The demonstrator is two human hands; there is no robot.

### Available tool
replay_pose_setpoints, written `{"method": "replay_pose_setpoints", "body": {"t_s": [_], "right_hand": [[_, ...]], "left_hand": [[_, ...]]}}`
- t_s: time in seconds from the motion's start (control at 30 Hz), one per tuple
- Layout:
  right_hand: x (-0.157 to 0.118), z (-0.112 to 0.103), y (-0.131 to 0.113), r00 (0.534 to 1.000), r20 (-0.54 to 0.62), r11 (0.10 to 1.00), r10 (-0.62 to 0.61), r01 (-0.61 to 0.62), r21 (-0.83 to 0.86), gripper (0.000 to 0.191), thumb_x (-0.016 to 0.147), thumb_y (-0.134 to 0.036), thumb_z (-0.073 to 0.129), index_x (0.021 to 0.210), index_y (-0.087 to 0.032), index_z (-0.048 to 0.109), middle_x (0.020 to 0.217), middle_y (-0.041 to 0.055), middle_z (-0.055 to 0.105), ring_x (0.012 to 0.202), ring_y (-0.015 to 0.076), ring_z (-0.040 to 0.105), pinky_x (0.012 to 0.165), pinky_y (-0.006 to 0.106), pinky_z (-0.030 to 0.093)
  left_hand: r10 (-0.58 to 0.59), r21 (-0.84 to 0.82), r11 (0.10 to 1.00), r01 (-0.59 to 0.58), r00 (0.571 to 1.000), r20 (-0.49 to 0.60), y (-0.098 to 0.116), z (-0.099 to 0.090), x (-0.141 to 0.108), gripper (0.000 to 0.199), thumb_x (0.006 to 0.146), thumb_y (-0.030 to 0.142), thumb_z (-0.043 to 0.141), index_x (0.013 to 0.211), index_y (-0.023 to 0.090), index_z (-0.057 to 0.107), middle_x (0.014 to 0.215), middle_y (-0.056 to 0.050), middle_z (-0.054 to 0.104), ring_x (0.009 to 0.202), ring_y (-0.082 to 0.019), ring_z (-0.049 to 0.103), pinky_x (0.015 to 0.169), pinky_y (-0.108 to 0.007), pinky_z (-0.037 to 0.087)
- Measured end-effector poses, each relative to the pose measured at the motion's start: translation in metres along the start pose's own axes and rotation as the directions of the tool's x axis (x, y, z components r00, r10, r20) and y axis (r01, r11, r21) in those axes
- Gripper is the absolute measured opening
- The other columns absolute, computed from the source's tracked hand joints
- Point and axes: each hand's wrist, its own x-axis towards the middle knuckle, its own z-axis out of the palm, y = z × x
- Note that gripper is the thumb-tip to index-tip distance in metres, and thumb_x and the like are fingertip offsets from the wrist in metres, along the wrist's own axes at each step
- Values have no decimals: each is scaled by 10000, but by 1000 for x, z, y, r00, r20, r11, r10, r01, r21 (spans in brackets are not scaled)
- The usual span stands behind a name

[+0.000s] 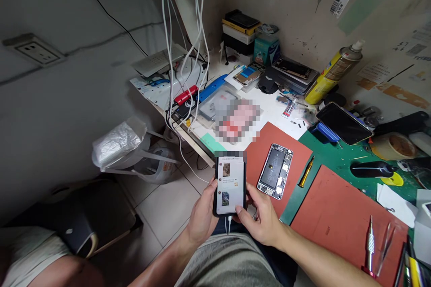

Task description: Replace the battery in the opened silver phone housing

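A black-cased phone with a lit message screen is held upright over my lap, a white cable plugged into its lower end. My left hand grips its left edge. My right hand wraps round the right edge, thumb on the lower screen. Right of it, an opened phone with battery and boards exposed lies on a red-brown mat. A gold screwdriver rests beside that mat's right edge.
A second red-brown mat bears a silver screwdriver and tweezers. Farther back are a yellow spray can, a dark-screened phone and stacked boxes. White cables hang at the desk's left. Someone's arm shows lower left.
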Motion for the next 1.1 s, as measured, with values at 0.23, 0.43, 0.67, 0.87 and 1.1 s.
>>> {"method": "replay_pose_setpoints", "body": {"t_s": [0.23, 0.43, 0.67, 0.87, 1.1], "right_hand": [[-1, 3, 2, 996, 16, 989, 83, -84, 118, 262, 1132, -388, 515, 1290, -215, 632, 805, -11, 661, 635, 144, 574, 610, 274, 473], [-1, 3, 4, 999, -16, 999, 37, -36, 14, 356, 1057, -348, 606, 1389, -219, 612, 936, 25, 705, 735, 171, 617, 642, 275, 519], [-1, 3, 4, 995, 18, 990, 94, -96, 106, 333, 1120, -426, 539, 1348, -202, 631, 847, 8, 674, 652, 150, 584, 594, 266, 508], [-1, 4, 4, 995, -3, 989, 104, -103, 108, 291, 1148, -444, 497, 1230, -209, 648, 807, -5, 674, 637, 138, 586, 579, 250, 480], [-2, 4, 5, 996, 4, 988, 91, -91, 122, 284, 1125, -408, 537, 1308, -213, 632, 833, -7, 673, 630, 137, 579, 583, 253, 487]], "left_hand": [[-42, 25, 999, 42, 999, 31, -2, -1, -3, 569, 907, 568, 819, 1314, 191, 694, 1166, -91, 821, 1073, -341, 783, 892, -455, 659], [6, 2, 1000, -6, 1000, -3, -2, 0, -2, 492, 931, 516, 801, 1288, 188, 716, 1174, -81, 819, 1120, -325, 769, 945, -418, 642], [-17, 2, 1000, 17, 999, 31, -2, -1, -2, 458, 960, 497, 768, 1300, 196, 704, 1155, -83, 820, 1057, -322, 785, 855, -417, 672], [-27, 15, 1000, 26, 999, 46, -5, -6, -1, 464, 982, 494, 746, 1329, 195, 676, 1145, -99, 815, 999, -311, 793, 759, -402, 692], [-35, 13, 999, 34, 999, 38, -3, -3, -2, 501, 968, 513, 756, 1356, 207, 674, 1137, -86, 816, 1027, -315, 790, 792, -400, 690]]}}
